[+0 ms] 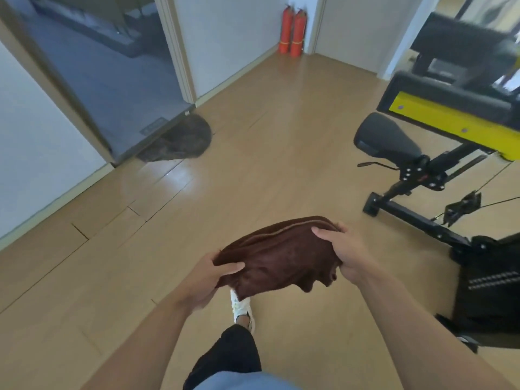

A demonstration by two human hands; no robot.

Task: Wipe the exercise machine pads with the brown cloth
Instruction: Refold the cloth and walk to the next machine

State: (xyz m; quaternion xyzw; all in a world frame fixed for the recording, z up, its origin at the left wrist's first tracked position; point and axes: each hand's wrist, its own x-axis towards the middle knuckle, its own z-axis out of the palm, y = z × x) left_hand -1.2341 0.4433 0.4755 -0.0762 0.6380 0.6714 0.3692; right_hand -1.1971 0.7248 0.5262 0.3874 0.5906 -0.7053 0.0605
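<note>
A folded brown cloth (278, 256) is stretched between both hands at waist height over the wooden floor. My left hand (209, 277) grips its near left edge, thumb on top. My right hand (342, 249) pinches its right end. The exercise machine stands to the right: a black seat pad (385, 137) on a black frame, a black pad with a yellow side panel (450, 108) above it, and a blurred upper black pad (464, 40) at the top right. The cloth is well short of every pad and touches none of them.
The machine's black base bar (416, 218) and weight stack (495, 291) lie on the floor at right. Two red fire extinguishers (292, 32) stand in the far corner. A glass door (92, 71) and dark mat (180, 139) are at left. My white shoe (239, 308) steps forward.
</note>
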